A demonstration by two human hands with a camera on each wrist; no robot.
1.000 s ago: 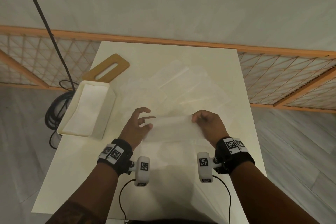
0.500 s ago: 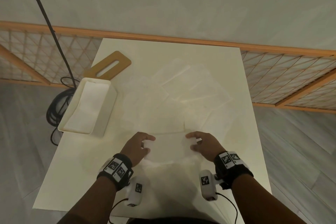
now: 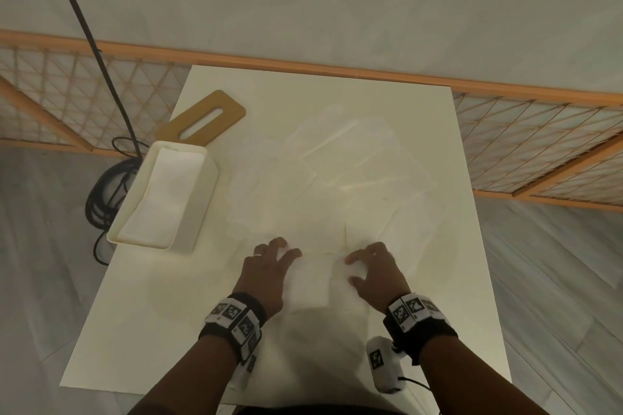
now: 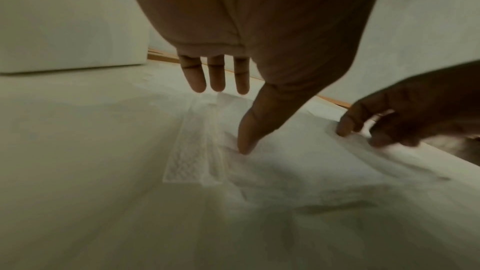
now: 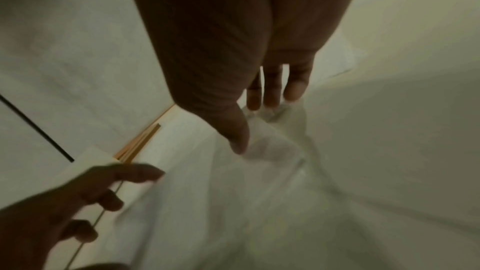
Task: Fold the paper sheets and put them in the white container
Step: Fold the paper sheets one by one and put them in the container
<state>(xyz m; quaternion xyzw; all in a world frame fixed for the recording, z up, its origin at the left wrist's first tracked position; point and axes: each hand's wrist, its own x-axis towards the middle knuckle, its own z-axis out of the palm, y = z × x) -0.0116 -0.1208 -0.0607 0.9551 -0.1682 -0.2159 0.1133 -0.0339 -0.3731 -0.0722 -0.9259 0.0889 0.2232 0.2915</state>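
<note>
A folded white paper sheet (image 3: 312,283) lies flat on the white table (image 3: 141,313), near its front edge. My left hand (image 3: 281,254) rests on the sheet's left end with fingers spread; the left wrist view shows its thumb (image 4: 244,145) pressing the paper while the other fingers stay straight. My right hand (image 3: 357,268) presses the right end with its fingertips (image 4: 344,130); the thumb (image 5: 237,141) and fingers lie on a raised fold. The white container (image 3: 199,199) stands at the table's left edge with folded paper inside it. Several unfolded translucent sheets (image 3: 337,172) cover the table's middle.
A wooden board with a slot (image 3: 202,118) lies behind the container. An orange lattice fence (image 3: 539,152) runs behind and beside the table. A black cable (image 3: 104,185) hangs at the left and coils on the floor.
Both hands brought the folded sheet down and toward me, from held up over the table's middle to pressed flat near the front edge. My grip gave way to pressing fingers.
</note>
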